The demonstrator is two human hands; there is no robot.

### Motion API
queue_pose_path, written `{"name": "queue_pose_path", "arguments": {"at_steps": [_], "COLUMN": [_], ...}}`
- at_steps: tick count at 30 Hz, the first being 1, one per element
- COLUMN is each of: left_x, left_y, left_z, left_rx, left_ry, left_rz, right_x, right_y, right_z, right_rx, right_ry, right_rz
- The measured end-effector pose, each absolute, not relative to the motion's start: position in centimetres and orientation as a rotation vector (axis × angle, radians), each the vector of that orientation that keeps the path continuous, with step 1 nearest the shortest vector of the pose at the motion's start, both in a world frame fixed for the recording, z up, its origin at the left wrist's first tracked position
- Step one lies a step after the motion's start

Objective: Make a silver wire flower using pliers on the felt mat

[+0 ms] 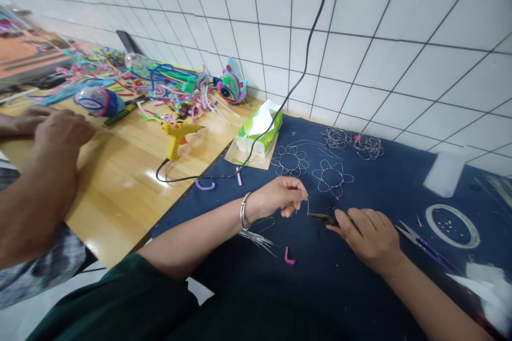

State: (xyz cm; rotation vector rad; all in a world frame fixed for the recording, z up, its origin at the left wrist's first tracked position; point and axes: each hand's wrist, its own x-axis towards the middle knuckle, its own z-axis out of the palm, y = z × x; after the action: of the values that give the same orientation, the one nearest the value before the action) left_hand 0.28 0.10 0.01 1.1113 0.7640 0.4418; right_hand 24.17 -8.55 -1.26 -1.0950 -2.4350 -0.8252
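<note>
Between the fingertips of my left hand (286,196) a thin piece of wire (308,205) is pinched, its free end hanging down. My right hand (370,237) is wrapped round a pair of pliers (322,218), whose dark jaws meet the lower end of that wire. Just beyond my hands lie two flower-shaped wire frames, one on the left (289,161) and one on the right (333,178). A bundle of cut wires (258,240) rests beneath my left wrist, beside a bent wire (267,222). The pliers' handles are mostly hidden by my palm.
On the right are scissors (428,248) and a ring-shaped dish with tiny beads (430,226). More wire shapes (352,143) lie by the wall. A tissue box (260,130), black cord (296,82) and yellow glue gun (174,138) stand left; another person's hands (60,125) rest on the wooden table.
</note>
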Motion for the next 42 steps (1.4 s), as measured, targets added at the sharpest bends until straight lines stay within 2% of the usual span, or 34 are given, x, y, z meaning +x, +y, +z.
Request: {"name": "queue_pose_path", "arguments": {"at_steps": [5, 14, 23, 26, 33, 42], "left_x": [0.2, -0.4, -0.7, -0.7, -0.8, 0.9], "left_y": [0.2, 0.0, 0.1, 0.1, 1.4, -0.3], "left_z": [0.0, 0.8, 1.3, 1.2, 0.2, -0.7], "left_rx": [1.243, 1.911, 2.157, 2.088, 1.551, 1.012], "left_ry": [0.783, 0.701, 0.579, 0.614, 0.817, 0.684], "left_rz": [0.480, 0.521, 0.522, 0.522, 0.669, 0.575], "right_x": [24.1, 23.6, 23.8, 23.7, 23.8, 23.3], "right_y": [-8.4, -8.1, -8.2, -8.2, -7.8, -8.7], "right_z": [-1.3, -1.8, -2.3, -2.3, -2.3, -1.7], "right_rx": [-1.118, -1.223, -1.246, -1.260, -1.295, -1.152], "right_ry": [-2.511, -2.551, -2.507, -2.508, -2.433, -2.421], "right_rz": [-0.731, -0.181, 0.160, 0.104, -0.314, -0.771]}}
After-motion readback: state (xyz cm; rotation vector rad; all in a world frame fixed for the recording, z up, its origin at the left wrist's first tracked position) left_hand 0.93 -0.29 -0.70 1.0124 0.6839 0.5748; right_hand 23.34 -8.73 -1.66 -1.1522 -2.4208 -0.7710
